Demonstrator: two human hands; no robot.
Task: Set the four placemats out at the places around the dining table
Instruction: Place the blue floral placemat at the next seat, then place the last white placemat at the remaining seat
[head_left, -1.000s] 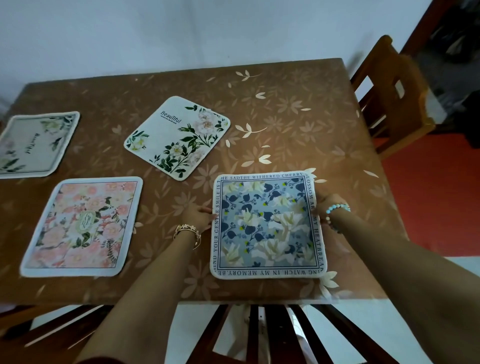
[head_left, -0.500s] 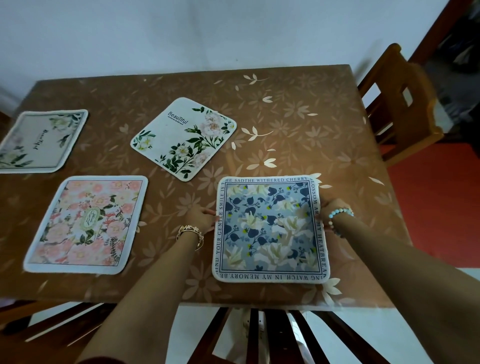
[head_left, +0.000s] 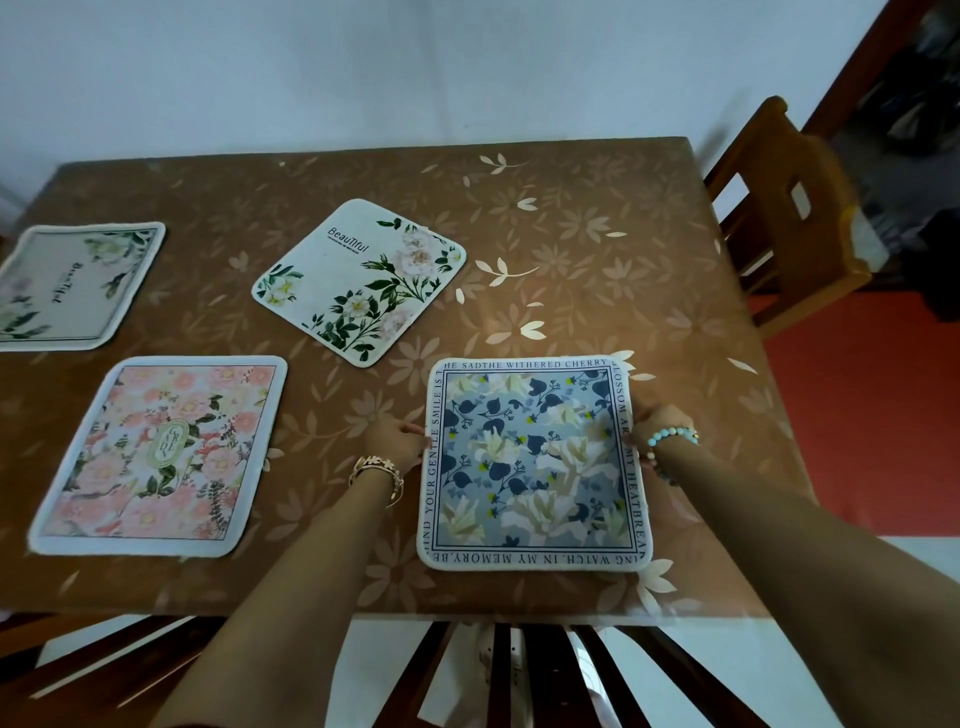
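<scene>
— Where do we find the blue placemat (head_left: 535, 465)?

— Flat on the surface (head_left: 597, 249), at the near edge. Our left hand (head_left: 396, 441) and right hand (head_left: 655, 427) pinch its opposite side edges, fingers closed.

— Handling?

— We judge it thin, light, floppy; hold both edges, slide rather than lift.

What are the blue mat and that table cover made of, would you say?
Blue mat: probably printed fabric over a soft backing, matte, with a thick, pale, rounded edge. It lies flat, not creased. Table cover: looks like vinyl or plastic sheeting, slightly glossy, with faint glare on its brown floral print. I can't be sure of either.
</scene>
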